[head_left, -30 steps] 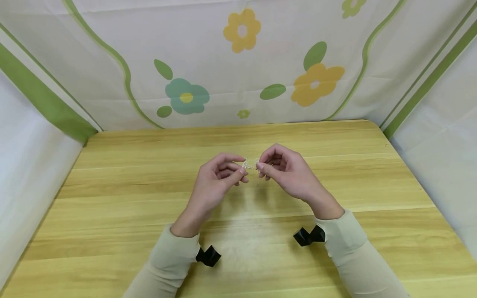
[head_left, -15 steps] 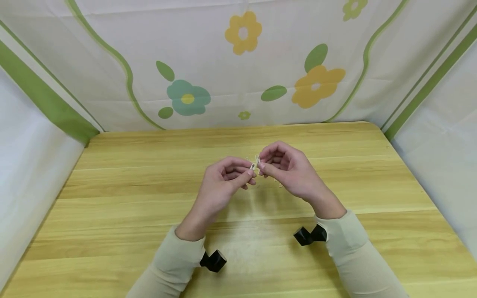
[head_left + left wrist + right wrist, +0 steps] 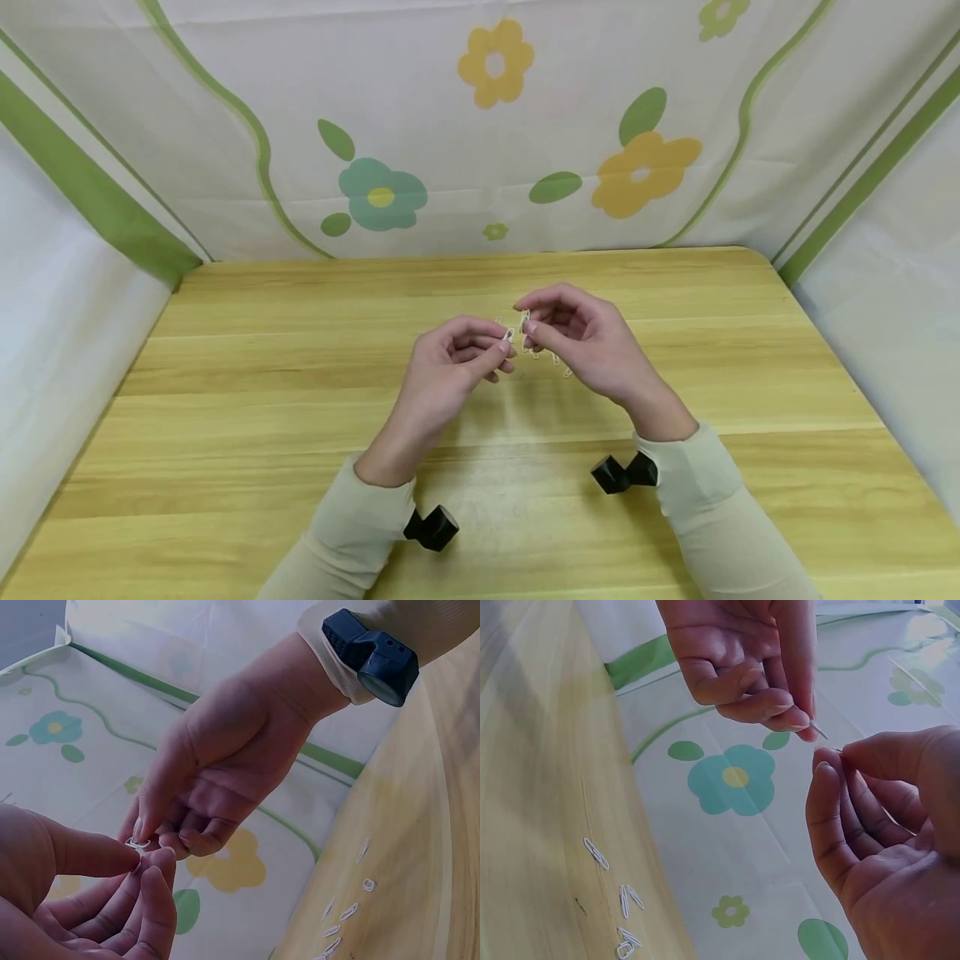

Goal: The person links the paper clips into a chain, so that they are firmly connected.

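Note:
In the head view my left hand [image 3: 457, 362] pinches a white paper clip [image 3: 509, 334] between thumb and index finger. Facing it, my right hand [image 3: 581, 342] holds another white paper clip [image 3: 524, 321] upright at its thumb tip, the index finger raised above. The two sets of fingertips are a small gap apart, over the table. In the left wrist view, a clip [image 3: 138, 844] shows at the meeting fingertips. A thin clip end [image 3: 820, 730] sticks out from the left fingertips in the right wrist view.
Several loose white paper clips [image 3: 595, 853] lie scattered on the wooden table [image 3: 262, 433] beneath and beyond the hands. One clip [image 3: 567, 373] shows beside the right hand. A flowered curtain [image 3: 442, 125] stands at the table's back edge, with white cloth on both sides.
My left hand has moved right, bringing its paper clip close to the other one. Lately the right hand has shifted slightly right, and its index fingertip has lifted off the clip.

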Tool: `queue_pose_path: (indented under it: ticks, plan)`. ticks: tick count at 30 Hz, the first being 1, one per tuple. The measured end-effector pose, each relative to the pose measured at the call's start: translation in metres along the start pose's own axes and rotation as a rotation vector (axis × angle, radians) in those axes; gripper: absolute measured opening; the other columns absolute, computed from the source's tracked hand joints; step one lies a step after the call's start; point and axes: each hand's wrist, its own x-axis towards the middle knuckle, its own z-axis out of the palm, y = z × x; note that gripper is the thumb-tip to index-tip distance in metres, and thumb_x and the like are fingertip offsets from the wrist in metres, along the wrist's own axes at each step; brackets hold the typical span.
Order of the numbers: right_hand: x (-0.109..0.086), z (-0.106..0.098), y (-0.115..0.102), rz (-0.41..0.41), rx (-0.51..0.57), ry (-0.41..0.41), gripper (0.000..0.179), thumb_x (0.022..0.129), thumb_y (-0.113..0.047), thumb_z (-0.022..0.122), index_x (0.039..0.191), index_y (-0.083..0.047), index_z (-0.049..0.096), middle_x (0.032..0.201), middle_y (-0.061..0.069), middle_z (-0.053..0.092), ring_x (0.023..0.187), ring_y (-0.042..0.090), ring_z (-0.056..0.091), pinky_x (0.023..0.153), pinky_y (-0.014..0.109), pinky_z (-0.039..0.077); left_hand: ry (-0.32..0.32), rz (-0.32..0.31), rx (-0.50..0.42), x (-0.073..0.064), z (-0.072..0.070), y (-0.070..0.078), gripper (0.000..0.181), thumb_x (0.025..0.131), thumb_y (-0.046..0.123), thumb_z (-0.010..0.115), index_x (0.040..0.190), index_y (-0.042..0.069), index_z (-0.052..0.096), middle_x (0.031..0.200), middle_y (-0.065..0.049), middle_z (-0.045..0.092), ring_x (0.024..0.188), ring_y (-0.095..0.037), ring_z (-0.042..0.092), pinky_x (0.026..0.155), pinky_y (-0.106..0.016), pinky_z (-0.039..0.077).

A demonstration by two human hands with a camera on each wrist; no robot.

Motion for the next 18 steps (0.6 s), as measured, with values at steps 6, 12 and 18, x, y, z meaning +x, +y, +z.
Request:
queue_pose_path:
  ticks: [6,12,18]
  plan:
    - [-0.0003,0.0001,0.0004,0.009,-0.003,0.006,0.023,0.105,-0.010,0.069,0.128,-0.008,0.071,0.102,0.005,0.071,0.091,0.030,0.073,0.074,0.027,0.056,0.004,-0.006,0.000,-0.0007,0.0005,-0.0001,0.017,0.100,0.001,0.073,0.117,0.000,0.073,0.098,-0.006,0.076,0.083,-0.015,0.075,0.076,-0.027,0.059]
    - [-0.0004,0.0010,-0.0005,0.025,-0.010,0.018,0.021,0.104,-0.010,0.070,0.125,-0.008,0.072,0.101,0.006,0.074,0.090,0.026,0.074,0.074,0.027,0.057,0.006,-0.011,0.002,-0.0019,0.0006,0.0000,0.017,0.100,0.002,0.072,0.117,0.001,0.074,0.099,-0.007,0.076,0.083,-0.015,0.075,0.076,-0.027,0.059]
    - [-0.0007,0.0021,-0.0010,0.037,-0.011,0.024,0.023,0.104,-0.011,0.071,0.126,-0.005,0.071,0.104,0.005,0.073,0.089,0.023,0.075,0.074,0.027,0.057,-0.002,-0.038,0.005,-0.0025,0.0003,-0.0004,0.016,0.102,0.003,0.072,0.118,0.003,0.074,0.100,-0.007,0.075,0.084,-0.016,0.075,0.077,-0.028,0.059]
